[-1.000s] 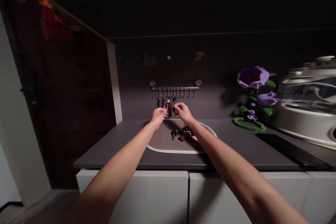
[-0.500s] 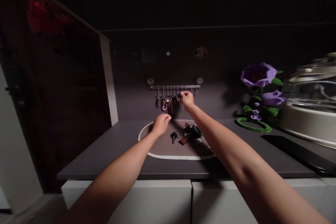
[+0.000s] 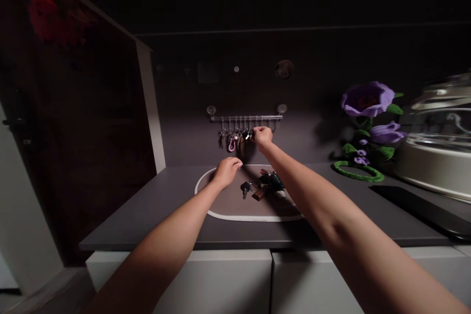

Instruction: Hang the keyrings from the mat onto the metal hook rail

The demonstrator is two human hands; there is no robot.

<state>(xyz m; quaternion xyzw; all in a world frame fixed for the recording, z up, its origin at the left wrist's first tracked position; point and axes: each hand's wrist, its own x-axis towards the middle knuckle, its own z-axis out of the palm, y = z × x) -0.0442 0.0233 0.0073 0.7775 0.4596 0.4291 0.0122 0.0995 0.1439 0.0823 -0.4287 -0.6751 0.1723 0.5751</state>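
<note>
Metal keys (image 3: 249, 135), right fingers (image 3: 259, 130) pinching them, left fingers (image 3: 234, 162) curled, contents unclear, oval mat (image 3: 225, 202)

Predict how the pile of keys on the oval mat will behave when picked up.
The pile of keys will probably sag and swing rather than lift stiffly, since separate pieces sprawl at angles. Its brown block-shaped fob looks flat-sided, so it seems likelier to slide than roll on the oval mat. Pieces may stay behind; whether all are linked isn't visible.
</note>
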